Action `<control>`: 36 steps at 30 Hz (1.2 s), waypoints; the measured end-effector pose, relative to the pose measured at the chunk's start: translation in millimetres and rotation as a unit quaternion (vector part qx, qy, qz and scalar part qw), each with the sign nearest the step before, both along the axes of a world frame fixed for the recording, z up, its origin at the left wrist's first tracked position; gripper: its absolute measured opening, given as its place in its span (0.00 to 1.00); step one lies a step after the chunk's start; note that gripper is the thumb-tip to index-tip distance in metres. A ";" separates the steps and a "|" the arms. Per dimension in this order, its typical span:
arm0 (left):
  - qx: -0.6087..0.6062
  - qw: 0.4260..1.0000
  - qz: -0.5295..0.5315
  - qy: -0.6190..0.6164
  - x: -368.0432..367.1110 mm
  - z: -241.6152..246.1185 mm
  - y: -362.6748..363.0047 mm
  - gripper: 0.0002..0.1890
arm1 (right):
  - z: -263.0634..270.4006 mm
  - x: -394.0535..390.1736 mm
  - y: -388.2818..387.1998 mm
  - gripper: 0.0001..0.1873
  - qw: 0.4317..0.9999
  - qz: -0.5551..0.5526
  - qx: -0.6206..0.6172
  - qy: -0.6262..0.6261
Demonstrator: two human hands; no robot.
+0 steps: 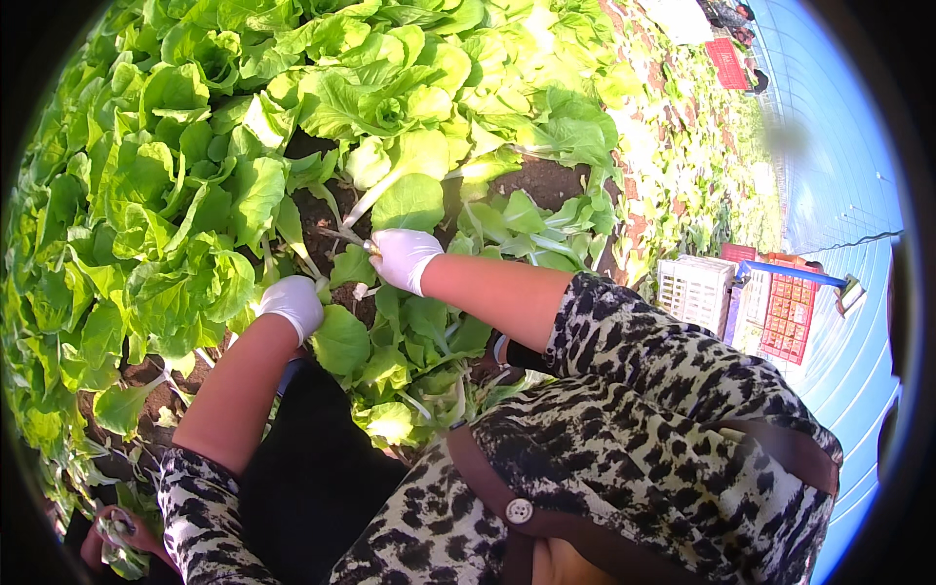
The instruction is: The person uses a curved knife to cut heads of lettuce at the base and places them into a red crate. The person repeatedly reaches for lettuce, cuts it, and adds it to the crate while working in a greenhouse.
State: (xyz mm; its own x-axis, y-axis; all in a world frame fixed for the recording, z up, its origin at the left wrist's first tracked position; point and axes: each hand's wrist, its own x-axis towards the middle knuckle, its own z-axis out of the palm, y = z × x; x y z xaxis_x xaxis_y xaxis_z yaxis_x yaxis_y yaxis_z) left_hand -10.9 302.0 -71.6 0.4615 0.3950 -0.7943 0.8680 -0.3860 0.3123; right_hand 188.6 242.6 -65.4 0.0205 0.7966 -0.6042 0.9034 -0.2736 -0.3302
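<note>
My right hand (406,260), in a white glove, grips the handle of a small knife (346,235). Its thin blade points left, close to the pale stalk of a broad green leaf (376,196). My left hand (291,307), also in a white glove, reaches in at the base of a leafy green plant (197,281). Its fingers are hidden by the back of the hand and the leaves, so what they hold does not show. Loose leafy greens (428,322) lie on the ground below my right wrist.
Dense leafy greens (351,95) grow ahead over brown soil (545,183). At right stand a white plastic crate (695,292), a red crate (790,314) and a blue bar (793,273). Another person's hands (121,534) hold greens at lower left. People (735,25) are by a red crate (726,63) far off.
</note>
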 end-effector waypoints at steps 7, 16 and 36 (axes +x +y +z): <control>-0.053 0.996 -0.052 -0.058 16.4 33.6 -19.0 0.13 | -16.0 9.6 84.3 0.28 0.969 0.238 0.027 -0.058; 0.005 0.966 0.199 -0.166 -29.0 -5.3 7.1 0.23 | -55.1 5.0 137.6 0.34 0.943 0.210 -0.130 -0.223; -0.240 0.954 0.071 -0.163 34.6 26.5 -51.2 0.24 | 18.5 8.3 -51.5 0.13 0.809 -0.446 -0.185 0.336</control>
